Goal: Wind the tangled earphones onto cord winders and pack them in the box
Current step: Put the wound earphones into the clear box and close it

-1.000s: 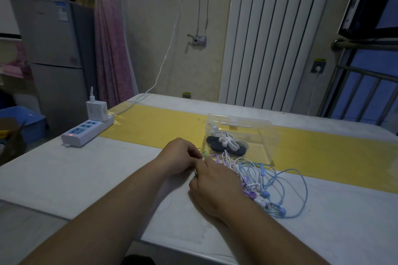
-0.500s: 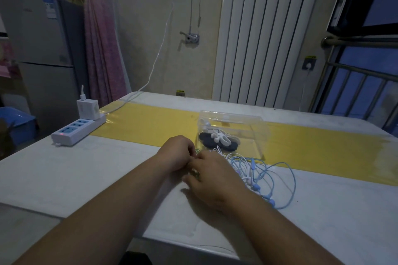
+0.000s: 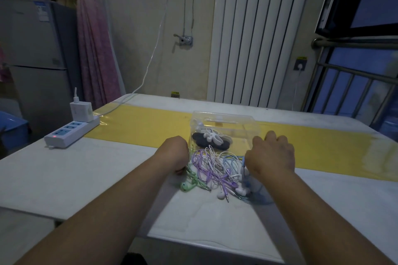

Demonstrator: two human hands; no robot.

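Note:
A tangle of earphones (image 3: 212,169) with purple, white, green and blue cords lies on the white table (image 3: 90,170), just in front of a clear plastic box (image 3: 234,123). Inside the box lie a white cord winder (image 3: 212,136) and a dark one (image 3: 199,136). My left hand (image 3: 173,153) is at the tangle's left edge, fingers curled down onto the green cord (image 3: 189,185). My right hand (image 3: 271,155) is at the right edge, fingers curled over the blue cord (image 3: 233,162), which rises to it. Both sets of fingertips are mostly hidden.
A yellow strip (image 3: 137,125) runs across the table under the box. A white power strip (image 3: 69,133) with a charger plugged in sits at the far left. A fridge (image 3: 36,60) stands at the left, a radiator (image 3: 258,34) behind, a window railing (image 3: 355,84) at the right.
My hands were pressed together on the tangle's left side; now they have drawn apart to its two sides, spreading the cords. The view has also tilted.

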